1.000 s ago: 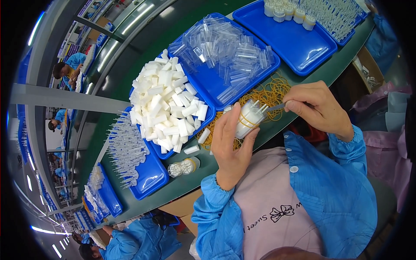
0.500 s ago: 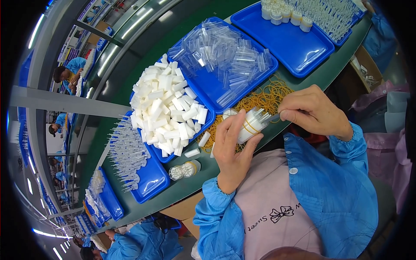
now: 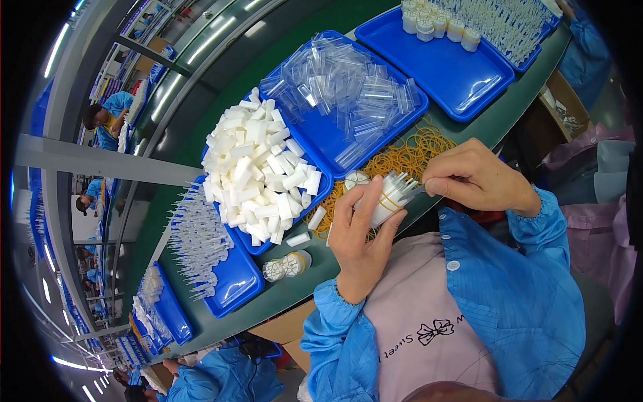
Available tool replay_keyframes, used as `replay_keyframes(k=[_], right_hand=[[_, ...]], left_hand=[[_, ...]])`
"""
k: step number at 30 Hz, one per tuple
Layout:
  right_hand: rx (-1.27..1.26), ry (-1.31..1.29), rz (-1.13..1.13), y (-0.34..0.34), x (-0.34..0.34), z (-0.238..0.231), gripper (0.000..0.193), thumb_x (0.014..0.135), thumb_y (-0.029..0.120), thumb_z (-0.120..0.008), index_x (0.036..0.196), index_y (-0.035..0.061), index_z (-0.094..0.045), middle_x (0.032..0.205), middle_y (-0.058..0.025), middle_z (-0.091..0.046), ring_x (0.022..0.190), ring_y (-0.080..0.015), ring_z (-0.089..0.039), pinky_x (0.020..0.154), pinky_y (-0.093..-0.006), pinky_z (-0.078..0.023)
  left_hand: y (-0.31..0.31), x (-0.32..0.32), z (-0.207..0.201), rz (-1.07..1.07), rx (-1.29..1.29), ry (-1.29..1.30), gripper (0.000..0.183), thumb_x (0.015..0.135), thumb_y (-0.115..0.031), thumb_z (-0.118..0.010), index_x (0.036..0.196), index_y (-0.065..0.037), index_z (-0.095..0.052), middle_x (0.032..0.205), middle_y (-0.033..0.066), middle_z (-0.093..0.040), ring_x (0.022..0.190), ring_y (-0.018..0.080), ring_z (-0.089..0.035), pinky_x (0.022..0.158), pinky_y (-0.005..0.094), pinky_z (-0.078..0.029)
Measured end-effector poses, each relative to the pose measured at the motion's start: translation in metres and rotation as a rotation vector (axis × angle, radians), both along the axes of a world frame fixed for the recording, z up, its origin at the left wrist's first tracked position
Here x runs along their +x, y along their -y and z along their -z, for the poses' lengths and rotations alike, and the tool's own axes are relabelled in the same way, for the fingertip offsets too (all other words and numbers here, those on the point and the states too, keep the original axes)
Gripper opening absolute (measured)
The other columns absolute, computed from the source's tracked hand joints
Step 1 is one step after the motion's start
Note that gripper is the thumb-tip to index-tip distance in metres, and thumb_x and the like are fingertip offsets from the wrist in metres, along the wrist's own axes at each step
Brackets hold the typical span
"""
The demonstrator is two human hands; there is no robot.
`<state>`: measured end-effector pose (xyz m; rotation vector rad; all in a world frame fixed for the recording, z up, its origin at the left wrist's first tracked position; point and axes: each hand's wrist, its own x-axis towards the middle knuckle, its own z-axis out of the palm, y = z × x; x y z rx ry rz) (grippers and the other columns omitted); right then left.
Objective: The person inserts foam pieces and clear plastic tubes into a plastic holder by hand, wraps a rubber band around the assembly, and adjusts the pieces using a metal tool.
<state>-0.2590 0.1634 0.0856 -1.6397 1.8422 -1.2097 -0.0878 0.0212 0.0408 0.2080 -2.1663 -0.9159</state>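
My left hand (image 3: 358, 238) is wrapped round a bundle of white pieces and clear plastic sleeves (image 3: 392, 198), with yellow rubber bands around it. The bundle is tilted, its open ends toward my right hand. At those ends my right hand (image 3: 472, 175) pinches a thin clear plastic piece (image 3: 418, 190), whose tip meets the bundle. Beyond my hands lies a heap of yellow rubber bands (image 3: 412, 153). A finished-looking round white bundle (image 3: 355, 179) stands among the bands by my left fingers. Loose white blocks (image 3: 317, 218) lie nearby on the green table (image 3: 295, 295).
A blue tray heaped with white blocks (image 3: 261, 174) is at the left. Another blue tray holds clear plastic sleeves (image 3: 345, 87). Banded bundles (image 3: 435, 25) sit in a far-right blue tray (image 3: 462, 80). Two bundles (image 3: 287, 265) lie near the table edge. A tray of thin-tipped pieces (image 3: 201, 234) stands farther left.
My right hand has shifted slightly left, closer to the bundle, with the thin piece in its pinch. My left hand keeps its grip, and the bundle has tilted a little.
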Motion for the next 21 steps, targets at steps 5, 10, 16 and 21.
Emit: replay_keyframes(k=[5, 10, 16, 21], right_hand=[[-0.007, 0.029, 0.038, 0.003, 0.004, 0.008, 0.016, 0.088, 0.015, -0.061, 0.08, 0.0011, -0.063, 0.068, -0.0117, -0.06, 0.057, -0.0268, -0.059, 0.051, -0.0346, -0.042], [-0.142, -0.029, 0.165, 0.005, 0.015, 0.02, 0.013, 0.087, 0.011, -0.065, 0.082, -0.0013, -0.064, 0.072, -0.0121, -0.064, 0.06, -0.0253, -0.061, 0.052, -0.0324, -0.045], [-0.181, -0.136, 0.224, 0.002, 0.018, 0.014, 0.011, 0.087, 0.01, -0.065, 0.083, -0.0005, -0.064, 0.072, -0.012, -0.063, 0.059, -0.0249, -0.061, 0.051, -0.0323, -0.045], [-0.164, -0.027, 0.112, 0.002, 0.009, 0.012, 0.011, 0.087, 0.01, -0.064, 0.084, -0.0006, -0.065, 0.072, -0.0117, -0.064, 0.059, -0.0256, -0.061, 0.051, -0.0333, -0.045]], left_hand=[[-0.001, 0.002, -0.002, -0.044, -0.033, 0.017, 0.059, 0.067, -0.003, -0.082, 0.122, -0.004, -0.062, 0.104, 0.0141, -0.061, 0.09, 0.0271, -0.062, 0.073, 0.0329, -0.052], [-0.003, 0.002, 0.0, -0.081, -0.025, 0.017, 0.057, 0.068, -0.005, -0.083, 0.121, -0.003, -0.062, 0.104, 0.0143, -0.061, 0.088, 0.0256, -0.063, 0.072, 0.0328, -0.052], [-0.003, 0.004, 0.0, -0.096, -0.007, 0.0, 0.057, 0.068, -0.005, -0.083, 0.121, -0.002, -0.062, 0.105, 0.0138, -0.061, 0.089, 0.0247, -0.063, 0.073, 0.0325, -0.052], [-0.004, 0.004, -0.004, -0.079, -0.008, -0.006, 0.057, 0.068, -0.005, -0.083, 0.121, -0.002, -0.063, 0.105, 0.0138, -0.061, 0.089, 0.025, -0.063, 0.073, 0.0325, -0.052]])
